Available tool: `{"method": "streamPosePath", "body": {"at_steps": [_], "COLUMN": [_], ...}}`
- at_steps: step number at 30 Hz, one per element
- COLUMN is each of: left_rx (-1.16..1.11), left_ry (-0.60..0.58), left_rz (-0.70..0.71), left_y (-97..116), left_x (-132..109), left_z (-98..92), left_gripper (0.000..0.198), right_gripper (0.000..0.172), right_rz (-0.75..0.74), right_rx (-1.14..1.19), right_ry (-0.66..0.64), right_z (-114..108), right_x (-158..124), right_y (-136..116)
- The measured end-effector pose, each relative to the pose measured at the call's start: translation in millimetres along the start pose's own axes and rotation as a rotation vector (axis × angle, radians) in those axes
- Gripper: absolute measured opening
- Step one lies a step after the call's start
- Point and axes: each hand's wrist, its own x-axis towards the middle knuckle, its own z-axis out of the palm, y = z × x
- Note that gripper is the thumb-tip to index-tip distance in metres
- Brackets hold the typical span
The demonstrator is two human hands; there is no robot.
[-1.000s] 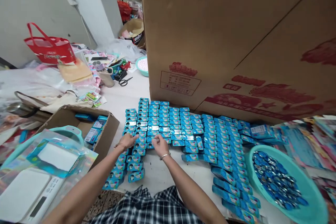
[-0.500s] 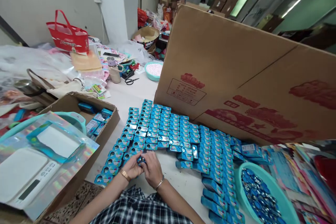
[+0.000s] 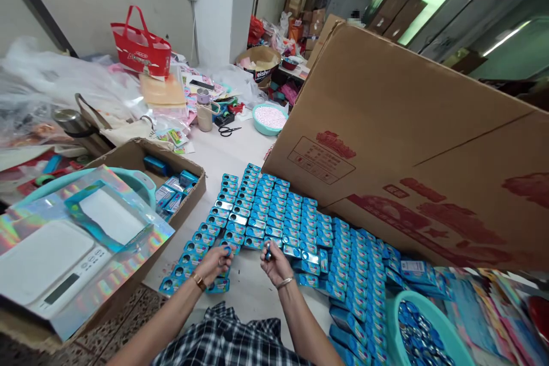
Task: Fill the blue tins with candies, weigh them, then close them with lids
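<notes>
Rows of small blue boxes [image 3: 274,214], many with a round hole, stand on the white table. My left hand [image 3: 213,265] is closed on a small blue round piece at the lower end of the left rows. To its right, apart from it, my right hand [image 3: 277,265] pinches a small dark shiny piece, just below the middle rows. A turquoise basin [image 3: 450,320] at the lower right holds loose blue and silver round pieces [image 3: 422,334].
A large cardboard sheet [image 3: 412,143] stands behind the boxes. At left, an open carton [image 3: 189,206] holds blue boxes, with a white scale [image 3: 43,263] in front. Scissors [image 3: 229,131] and a bowl of pink beads [image 3: 269,118] lie farther back.
My hands were together and have moved apart, the left to the left and the right to the right, each with a small piece. The whole view has shifted with the head.
</notes>
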Motion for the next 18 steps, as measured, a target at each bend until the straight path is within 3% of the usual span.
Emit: {"method": "streamPosePath", "body": {"at_steps": [5, 9, 12, 18], "left_rx": [0.493, 0.813, 0.972, 1.146], "left_ry": [0.169, 0.228, 0.230, 0.223], "left_rz": [0.082, 0.025, -0.036, -0.102], "left_y": [28, 50, 62, 74], "left_x": [34, 63, 78, 97], "left_z": [-18.6, -17.9, -12.2, -2.5], "left_gripper": [0.026, 0.021, 0.028, 0.035], "right_gripper": [0.044, 0.017, 0.008, 0.016], "right_rz": [0.049, 0.036, 0.018, 0.051], "right_rx": [-0.411, -0.842, -1.154, -1.541], "right_ry": [0.010, 0.076, 0.129, 0.116], "right_z": [-10, 4, 21, 50], "right_x": [14, 37, 57, 87], "right_y": [5, 0, -10, -29]}}
